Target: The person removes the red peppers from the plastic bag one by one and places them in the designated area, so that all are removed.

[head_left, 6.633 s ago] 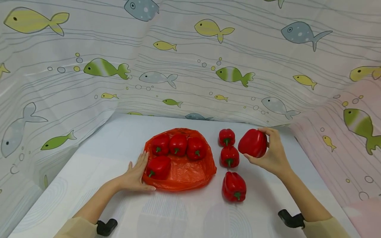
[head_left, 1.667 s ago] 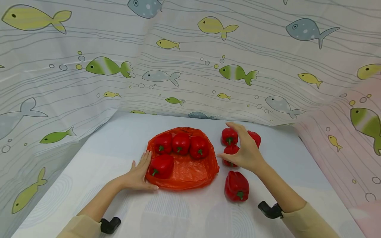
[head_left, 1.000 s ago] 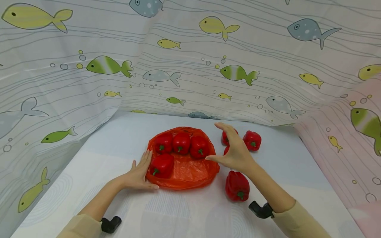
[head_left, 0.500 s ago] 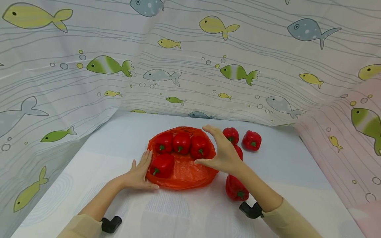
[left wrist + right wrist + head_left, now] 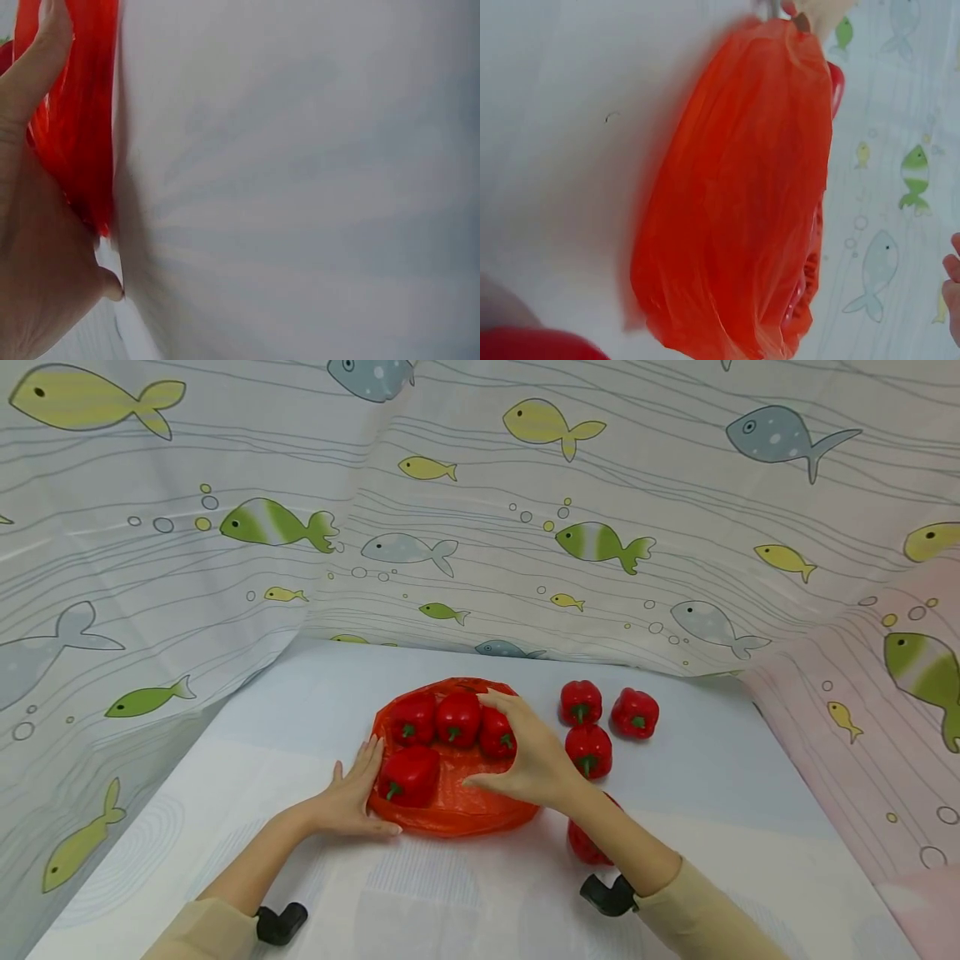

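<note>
An orange-red plastic bag (image 5: 465,822), its mouth spread wide, holds several red bell peppers. Three stand along its back, among them the middle pepper (image 5: 458,720); a larger pepper (image 5: 411,775) lies front left. My left hand (image 5: 341,806) rests against the bag's left side, fingers spread; the left wrist view shows the thumb (image 5: 45,60) along the red plastic. Over the bag's right part, my right hand (image 5: 532,760) has thumb and fingers wide apart, partly covering the right-hand pepper (image 5: 497,733). Whether it touches that pepper I cannot tell. Nothing is gripped.
Right of the bag stand a back pepper (image 5: 581,702), a pepper before it (image 5: 588,752) and a far-right pepper (image 5: 635,713). My right forearm partly hides a front pepper (image 5: 587,843). Fish-printed sheeting (image 5: 480,585) walls the white table (image 5: 300,693).
Earlier my right hand held a bell pepper; that pepper now stands at the back right, let go. The hand has swung left over the bag. My left hand has stayed in place.
</note>
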The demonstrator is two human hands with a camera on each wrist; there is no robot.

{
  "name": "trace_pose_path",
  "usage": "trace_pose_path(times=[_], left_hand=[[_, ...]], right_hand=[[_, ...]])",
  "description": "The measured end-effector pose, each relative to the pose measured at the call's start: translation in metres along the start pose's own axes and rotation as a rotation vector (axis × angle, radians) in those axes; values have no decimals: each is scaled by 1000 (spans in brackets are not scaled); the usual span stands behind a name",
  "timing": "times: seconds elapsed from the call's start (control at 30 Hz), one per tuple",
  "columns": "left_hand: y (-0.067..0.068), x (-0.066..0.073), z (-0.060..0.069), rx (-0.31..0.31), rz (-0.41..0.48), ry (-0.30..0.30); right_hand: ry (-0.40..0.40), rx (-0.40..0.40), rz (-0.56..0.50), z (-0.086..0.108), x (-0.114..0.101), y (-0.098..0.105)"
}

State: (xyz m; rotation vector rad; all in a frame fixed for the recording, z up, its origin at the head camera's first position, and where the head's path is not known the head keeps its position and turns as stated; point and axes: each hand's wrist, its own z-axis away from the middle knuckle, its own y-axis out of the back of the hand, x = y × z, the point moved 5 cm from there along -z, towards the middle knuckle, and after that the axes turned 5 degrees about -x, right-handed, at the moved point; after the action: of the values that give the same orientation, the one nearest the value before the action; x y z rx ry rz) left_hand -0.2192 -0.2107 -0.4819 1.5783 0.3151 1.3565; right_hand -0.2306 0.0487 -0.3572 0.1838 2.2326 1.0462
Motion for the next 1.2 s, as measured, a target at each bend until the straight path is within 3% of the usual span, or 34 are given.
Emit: trace_pose_path(times=[0.7,0.87,1.2], left_hand=[[1,1,2,-7,16,-2],[0,0,1,-13,13,3],[0,2,1,-19,16,8]], right_hand=[[14,-53,-6,-12,-2,-38],[-59,-69,-7,-17,2,-51],[-323,-204,-78,-26,11,-87]])
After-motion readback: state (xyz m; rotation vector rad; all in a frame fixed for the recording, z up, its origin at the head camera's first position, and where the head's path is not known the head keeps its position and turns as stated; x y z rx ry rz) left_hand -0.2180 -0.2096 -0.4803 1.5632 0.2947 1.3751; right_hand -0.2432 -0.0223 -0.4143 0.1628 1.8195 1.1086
